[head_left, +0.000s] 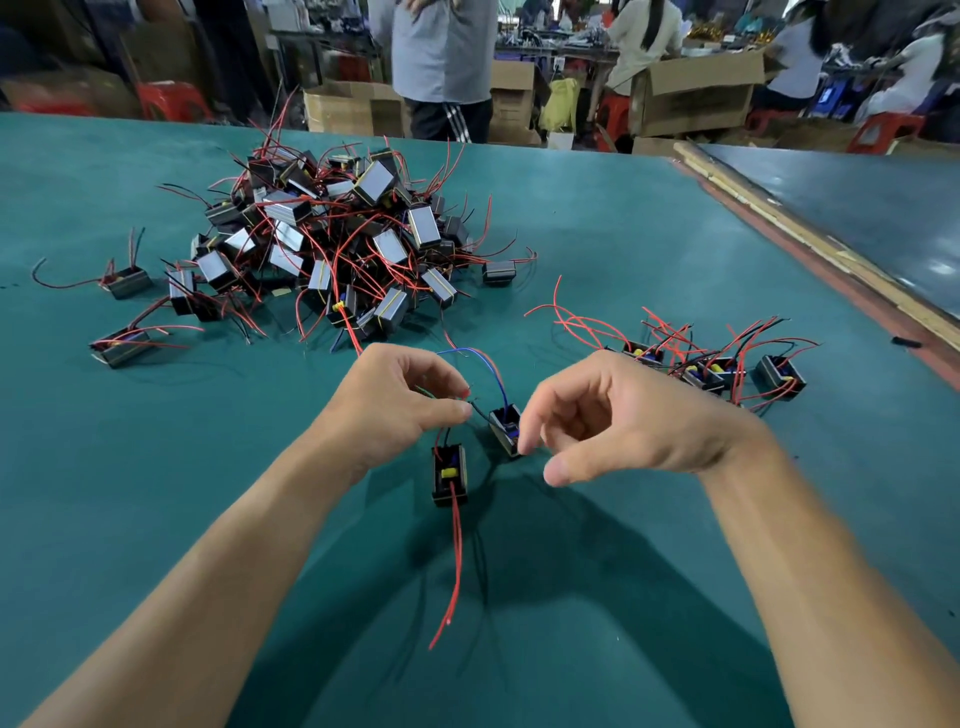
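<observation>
Left hand (395, 400) fingers pinched thin wires (480, 413) above two small black transformers (449, 475) on the table (156, 467); right hand (623, 415) fingers curled loosely, holding nothing

Green worktop (597, 234) bearing a heap of wired transformer units (332, 244), far left, and a short row of units (717, 366), right; cardboard boxes (696, 93) and red stools (171, 100) behind.

Single view, taken from head-worn wide-angle camera. Faced forward and down over green table (156, 493). Left hand (395, 400) and right hand (628, 415) framed close, lower centre. Wired-part heap (332, 244) seen farther off, cardboard boxes (696, 93) caught along top edge.
</observation>
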